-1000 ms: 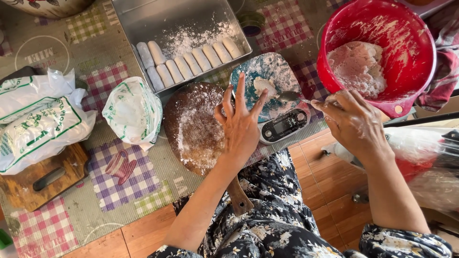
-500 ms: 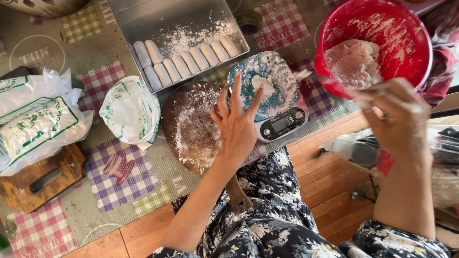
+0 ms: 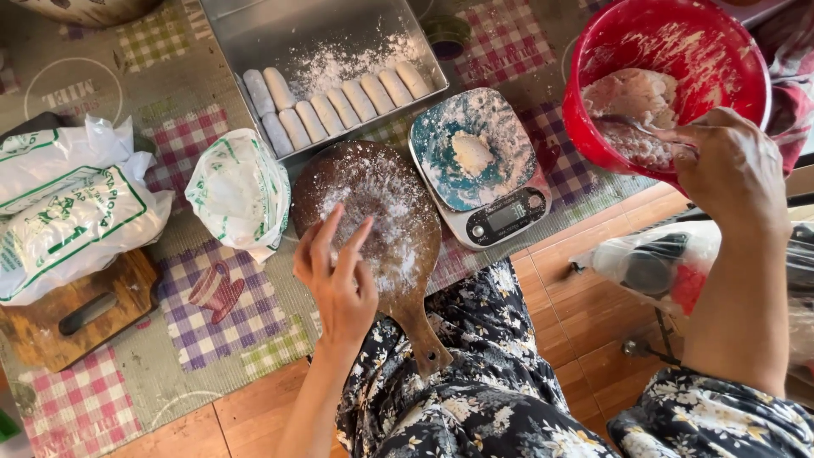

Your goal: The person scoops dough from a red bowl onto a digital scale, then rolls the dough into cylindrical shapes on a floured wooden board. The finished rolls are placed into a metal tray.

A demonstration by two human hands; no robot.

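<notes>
My right hand (image 3: 731, 172) grips a spoon (image 3: 634, 127) whose tip is in the pale dough inside a red bowl (image 3: 593, 59) at the upper right. A small lump of dough (image 3: 471, 153) lies on the floury kitchen scale (image 3: 509, 216). My left hand (image 3: 337, 276) hovers with fingers spread over the near left part of a round, flour-dusted wooden board (image 3: 373, 199), holding nothing. Behind the board a metal tray (image 3: 280, 34) holds a row of several shaped dough pieces (image 3: 339, 103) and loose flour.
A knotted white plastic bag (image 3: 239, 188) sits left of the board. Larger white bags (image 3: 72, 212) lie on a wooden block (image 3: 76, 318) at far left. A checked mat (image 3: 212, 314) covers the floor; a clear bag (image 3: 661, 267) lies at right.
My left hand has drawn back from the scale to above the wooden board. My right hand has moved up from beside the scale and put the spoon into the red bowl.
</notes>
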